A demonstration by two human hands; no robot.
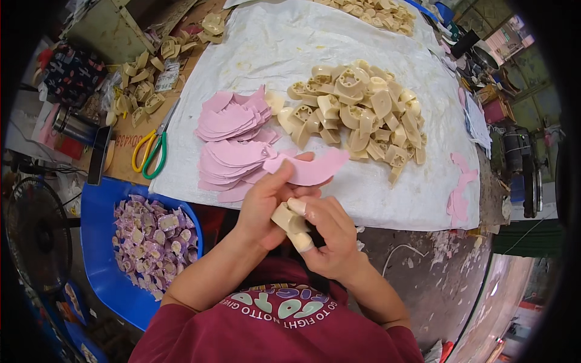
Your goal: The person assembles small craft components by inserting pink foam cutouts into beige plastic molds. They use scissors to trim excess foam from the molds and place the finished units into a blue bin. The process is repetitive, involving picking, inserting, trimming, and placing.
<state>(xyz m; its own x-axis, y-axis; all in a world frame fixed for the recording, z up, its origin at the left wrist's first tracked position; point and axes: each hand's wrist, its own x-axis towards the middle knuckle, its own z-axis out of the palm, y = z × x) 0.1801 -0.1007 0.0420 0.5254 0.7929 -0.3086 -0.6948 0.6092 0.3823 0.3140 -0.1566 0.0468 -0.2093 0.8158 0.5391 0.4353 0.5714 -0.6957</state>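
My left hand (264,196) is closed on a curved pink strip (315,169), pinched under the thumb, with its far end sticking out to the right. My right hand (336,233), pale covers on its thumb and index finger, grips a beige plastic shoe heel (287,218) just below the strip. Part of the heel is hidden by the fingers. Beyond my left hand lies a stack of similar pink pieces (233,121) on the white sheet (387,206). To the right of that stack rises a pile of beige heels (357,106).
Green-and-yellow-handled scissors (149,154) lie at the sheet's left edge. A blue bin (97,242) at lower left holds many purple-pink covered pieces (151,242). Pink scraps (460,190) hang near the right edge. A black fan (37,230) stands at far left.
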